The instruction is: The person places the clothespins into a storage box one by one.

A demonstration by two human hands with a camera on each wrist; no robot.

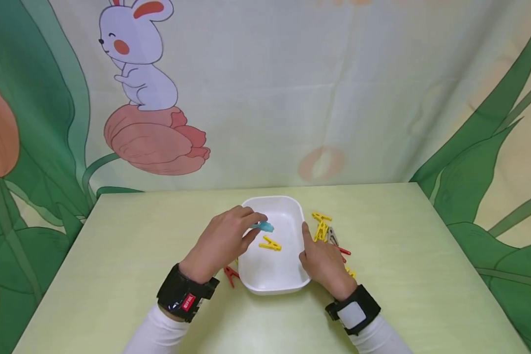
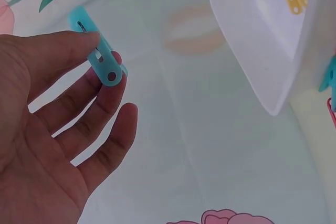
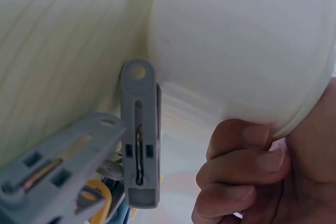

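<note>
Between thumb and fingertips my left hand (image 1: 221, 241) pinches a light blue clothespin (image 1: 265, 226), held up over the white plastic basin (image 1: 272, 276). The left wrist view shows this clothespin (image 2: 100, 51) side-on, with the other fingers loosely bent. Inside the basin lies one yellow clothespin (image 1: 271, 244). At the basin's right side, my right hand (image 1: 326, 263) grips the rim. The right wrist view shows its bent fingers (image 3: 244, 166) against the outer wall, under the rim; the thumb is mostly hidden there.
Right of the basin lie several yellow clothespins (image 1: 321, 230), a grey clothespin (image 1: 332, 237) and a red clothespin (image 1: 342, 250), partly behind my right hand. Another red clothespin (image 1: 231, 276) is by the basin's left side. A printed curtain (image 1: 265, 98) hangs behind the table (image 1: 407, 295).
</note>
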